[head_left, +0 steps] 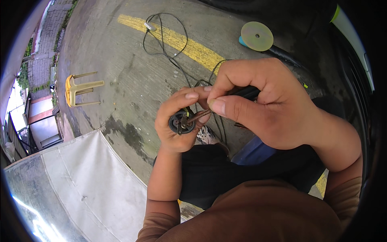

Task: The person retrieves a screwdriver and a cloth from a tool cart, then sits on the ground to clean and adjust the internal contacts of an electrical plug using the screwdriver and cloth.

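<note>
My left hand (171, 117) is curled around a round black electrical fitting (175, 126), its open end facing up. Metal parts and wire ends show inside its rim; its exact kind is hard to make out. Above and to the right, my right hand (266, 105) pinches a thin copper-coloured wire (197, 117) between thumb and forefinger. That wire runs down into the fitting. A black piece (248, 93), perhaps cable or a handle, lies within the curl of my right hand, mostly hidden by the fingers.
A black cord (186, 34) with a white connector (149, 26) loops over a yellow line on the concrete. An angle grinder's disc (258, 37) lies far right. A yellow plastic stool (82, 89) stands left, a white sheet (92, 181) nearer. By my patterned shoe (206, 135) is something blue (254, 152).
</note>
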The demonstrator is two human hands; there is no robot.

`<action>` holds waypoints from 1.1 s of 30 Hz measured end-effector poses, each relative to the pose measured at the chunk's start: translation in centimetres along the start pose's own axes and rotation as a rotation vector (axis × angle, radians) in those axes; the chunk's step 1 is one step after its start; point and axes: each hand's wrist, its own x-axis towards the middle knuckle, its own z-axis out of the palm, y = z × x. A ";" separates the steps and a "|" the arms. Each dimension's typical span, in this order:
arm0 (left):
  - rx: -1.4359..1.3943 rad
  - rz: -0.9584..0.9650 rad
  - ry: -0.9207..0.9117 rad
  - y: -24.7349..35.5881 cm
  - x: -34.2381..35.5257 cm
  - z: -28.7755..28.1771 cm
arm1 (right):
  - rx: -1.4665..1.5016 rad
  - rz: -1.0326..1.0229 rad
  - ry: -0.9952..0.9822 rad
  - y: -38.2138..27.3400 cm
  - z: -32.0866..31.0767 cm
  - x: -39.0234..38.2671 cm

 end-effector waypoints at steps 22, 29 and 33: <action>0.099 -0.397 0.051 0.9 0.1 -0.3 | -0.050 0.057 -0.088 0.4 -0.2 -0.4; 0.302 -0.433 0.070 0.9 0.7 0.0 | -0.253 -0.016 -0.039 0.5 1.4 -1.2; 0.058 -0.505 0.147 1.1 0.3 -0.3 | 0.203 0.236 -0.036 1.6 1.7 -0.9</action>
